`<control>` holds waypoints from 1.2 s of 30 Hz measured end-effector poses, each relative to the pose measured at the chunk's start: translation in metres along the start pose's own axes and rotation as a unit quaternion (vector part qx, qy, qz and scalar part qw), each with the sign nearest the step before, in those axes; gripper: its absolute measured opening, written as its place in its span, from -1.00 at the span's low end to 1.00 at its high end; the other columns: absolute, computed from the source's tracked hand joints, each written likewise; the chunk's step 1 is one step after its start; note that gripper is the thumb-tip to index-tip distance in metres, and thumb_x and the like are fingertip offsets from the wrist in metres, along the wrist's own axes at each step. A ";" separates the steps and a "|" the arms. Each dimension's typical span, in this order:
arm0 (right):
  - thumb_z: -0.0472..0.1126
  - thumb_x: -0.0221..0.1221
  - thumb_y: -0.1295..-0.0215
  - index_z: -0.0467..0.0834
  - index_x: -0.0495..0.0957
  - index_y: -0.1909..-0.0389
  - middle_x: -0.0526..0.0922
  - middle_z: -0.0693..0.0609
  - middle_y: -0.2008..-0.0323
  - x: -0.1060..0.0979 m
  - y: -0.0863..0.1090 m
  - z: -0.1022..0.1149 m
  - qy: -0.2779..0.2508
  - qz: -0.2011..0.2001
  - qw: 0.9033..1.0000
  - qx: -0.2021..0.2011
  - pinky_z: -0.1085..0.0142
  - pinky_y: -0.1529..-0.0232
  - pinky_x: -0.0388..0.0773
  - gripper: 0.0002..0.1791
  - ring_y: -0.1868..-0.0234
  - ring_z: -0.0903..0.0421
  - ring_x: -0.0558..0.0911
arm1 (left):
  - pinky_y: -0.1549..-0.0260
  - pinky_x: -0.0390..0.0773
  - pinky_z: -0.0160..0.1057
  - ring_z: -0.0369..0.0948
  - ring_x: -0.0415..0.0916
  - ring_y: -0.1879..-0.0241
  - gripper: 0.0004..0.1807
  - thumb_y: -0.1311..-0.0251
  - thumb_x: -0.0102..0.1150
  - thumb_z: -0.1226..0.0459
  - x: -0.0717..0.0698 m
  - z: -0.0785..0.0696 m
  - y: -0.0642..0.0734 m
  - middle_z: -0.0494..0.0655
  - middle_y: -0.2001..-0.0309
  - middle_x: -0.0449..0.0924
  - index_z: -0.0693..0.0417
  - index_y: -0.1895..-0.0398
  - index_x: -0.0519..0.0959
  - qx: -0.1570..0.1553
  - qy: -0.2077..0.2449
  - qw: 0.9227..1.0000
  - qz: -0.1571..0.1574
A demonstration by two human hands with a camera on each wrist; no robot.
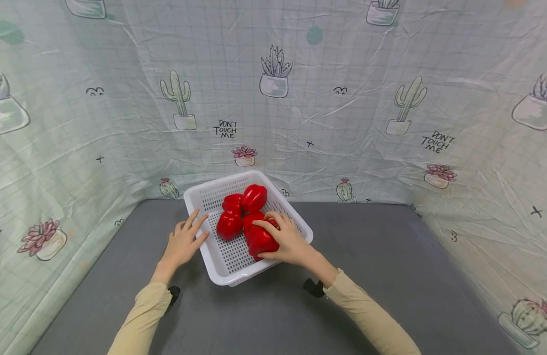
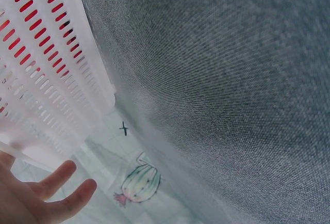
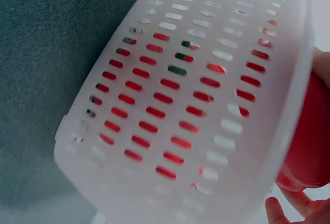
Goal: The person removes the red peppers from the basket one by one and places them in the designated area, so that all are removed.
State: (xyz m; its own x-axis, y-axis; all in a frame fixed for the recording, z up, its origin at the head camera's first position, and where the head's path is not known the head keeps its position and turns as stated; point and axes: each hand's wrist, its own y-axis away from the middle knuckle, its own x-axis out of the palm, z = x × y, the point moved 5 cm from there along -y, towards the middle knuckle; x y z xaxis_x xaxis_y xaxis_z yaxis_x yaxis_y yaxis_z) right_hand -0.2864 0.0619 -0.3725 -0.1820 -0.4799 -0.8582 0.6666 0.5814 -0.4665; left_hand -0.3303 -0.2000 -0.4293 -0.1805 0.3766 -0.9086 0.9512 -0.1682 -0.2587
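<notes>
A white slotted plastic basket point(image 1: 237, 277) sits at an angle on the table with several glossy red bell peppers point(image 1: 229, 225) inside. My right hand point(image 1: 292, 242) grips one red bell pepper point(image 1: 261, 240) at the basket's right side, thumb and fingers spread around it. In the right wrist view that pepper point(image 3: 311, 141) shows above the rim, while red and a bit of green show through the slots. At the left rim, my left hand point(image 1: 182, 244) lies with its fingers spread and loosely bent over the edge. Its fingertips point(image 2: 67, 168) show beside the basket wall in the left wrist view.
The dark grey table point(image 1: 366, 276) extends around the basket. A pale curtain point(image 1: 326, 113) printed with cacti hangs behind and along both sides, close to the basket's far edge. Black wrist bands point(image 1: 313, 288) show at both sleeves.
</notes>
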 end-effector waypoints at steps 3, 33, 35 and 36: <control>0.03 0.42 0.30 0.09 0.28 -0.15 0.32 -0.01 -0.09 -0.009 0.007 -0.004 -0.002 -0.029 1.000 0.001 0.09 0.04 0.42 -0.14 -0.09 0.04 0.29 | 0.06 0.14 0.40 0.33 0.05 -0.18 -0.38 -0.23 -0.22 -0.10 0.000 0.000 0.000 0.06 -0.39 -0.09 -0.06 -0.30 0.16 0.000 0.002 1.000 0.000; -0.10 0.48 0.40 -0.06 0.32 -0.12 0.32 -0.13 -0.09 -0.063 0.067 -0.047 0.047 -0.144 0.988 0.016 0.03 0.14 0.48 -0.10 -0.08 -0.04 0.29 | 0.09 0.17 0.40 0.33 0.07 -0.17 -0.38 -0.23 -0.22 -0.10 0.001 -0.001 0.002 0.05 -0.40 -0.09 -0.06 -0.31 0.16 0.010 -0.001 1.000 -0.003; -0.12 0.48 0.40 -0.07 0.33 -0.12 0.34 -0.14 -0.08 -0.065 0.072 -0.051 0.046 -0.149 0.988 0.023 0.04 0.17 0.51 -0.11 -0.06 -0.04 0.29 | 0.09 0.16 0.40 0.33 0.07 -0.17 -0.38 -0.23 -0.22 -0.11 0.001 0.000 0.002 0.05 -0.40 -0.09 -0.06 -0.31 0.16 0.010 -0.001 1.000 -0.004; -0.13 0.49 0.41 -0.07 0.34 -0.11 0.35 -0.15 -0.07 -0.066 0.074 -0.053 0.046 -0.152 0.987 0.026 0.04 0.19 0.52 -0.11 -0.05 -0.05 0.30 | 0.08 0.16 0.40 0.33 0.07 -0.17 -0.38 -0.23 -0.22 -0.11 0.001 0.001 0.002 0.05 -0.40 -0.09 -0.06 -0.31 0.16 0.010 -0.002 1.000 -0.004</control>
State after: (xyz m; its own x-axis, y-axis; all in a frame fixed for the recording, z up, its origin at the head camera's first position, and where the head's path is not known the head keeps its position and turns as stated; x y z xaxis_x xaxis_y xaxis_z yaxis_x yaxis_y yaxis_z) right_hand -0.2631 0.1715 -0.3615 -0.4427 -0.5633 -0.6976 0.6069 0.3844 -0.6956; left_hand -0.3291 -0.2007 -0.4310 -0.1897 0.3746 -0.9076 0.9444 -0.1833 -0.2730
